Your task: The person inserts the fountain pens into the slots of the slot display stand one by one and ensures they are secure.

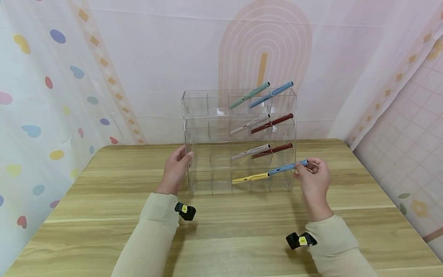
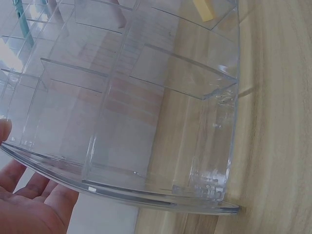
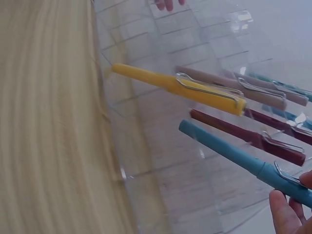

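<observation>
A clear acrylic pen rack [image 1: 199, 104] with four shelf rows stands upright on the table. My left hand [image 1: 174, 169] grips its left side panel, thumb in front and fingers behind. Near the rack's lower right, my right hand [image 1: 315, 188] pinches a light blue pen [image 3: 222, 148] at its clip end, the other end pointing into the bottom row. Left of that pen lies a yellow pen [image 1: 250, 177]. Above are pale pink pens [image 1: 250, 124], dark red pens [image 1: 272, 123], a green pen [image 1: 250, 95] and another blue pen [image 1: 272, 94], all slanting.
The wooden table [image 1: 235, 238] ends at a patterned curtain [image 1: 166, 57] behind the rack. Black wrist cameras [image 1: 300, 241] sit on both sleeves. Thin transparent dividers split every row of the rack.
</observation>
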`<action>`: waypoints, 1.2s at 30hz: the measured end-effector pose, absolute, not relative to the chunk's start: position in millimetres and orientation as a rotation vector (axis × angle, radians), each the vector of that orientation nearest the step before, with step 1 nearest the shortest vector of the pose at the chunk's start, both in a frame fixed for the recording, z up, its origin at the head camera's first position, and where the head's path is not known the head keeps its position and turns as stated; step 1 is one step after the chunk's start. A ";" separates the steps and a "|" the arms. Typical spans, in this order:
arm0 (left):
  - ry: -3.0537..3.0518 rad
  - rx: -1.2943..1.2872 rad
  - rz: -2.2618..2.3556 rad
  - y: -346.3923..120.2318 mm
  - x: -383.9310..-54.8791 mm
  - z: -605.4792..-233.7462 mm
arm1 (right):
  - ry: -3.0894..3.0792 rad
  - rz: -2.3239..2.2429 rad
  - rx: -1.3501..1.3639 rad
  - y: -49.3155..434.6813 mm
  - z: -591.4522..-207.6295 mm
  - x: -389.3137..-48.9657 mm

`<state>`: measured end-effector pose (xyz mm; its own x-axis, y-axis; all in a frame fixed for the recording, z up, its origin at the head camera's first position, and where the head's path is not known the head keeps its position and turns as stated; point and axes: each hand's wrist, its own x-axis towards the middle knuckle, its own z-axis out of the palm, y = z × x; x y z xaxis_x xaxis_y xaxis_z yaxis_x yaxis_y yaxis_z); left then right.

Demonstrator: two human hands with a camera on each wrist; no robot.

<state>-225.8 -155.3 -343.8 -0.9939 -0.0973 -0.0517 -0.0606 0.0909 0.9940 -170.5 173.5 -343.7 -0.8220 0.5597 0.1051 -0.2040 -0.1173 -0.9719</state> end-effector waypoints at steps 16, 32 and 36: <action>-2.325 0.167 -2.071 -155.7 -225.9 -344.2 | -1.647 2.009 -0.471 153.8 -363.8 -174.1; -2.319 0.184 -2.076 -155.3 -224.8 -343.3 | -1.638 2.037 -0.485 142.0 -373.6 -172.8; -2.318 0.185 -2.078 -155.3 -225.1 -343.5 | -1.639 2.025 -0.468 139.7 -375.5 -172.3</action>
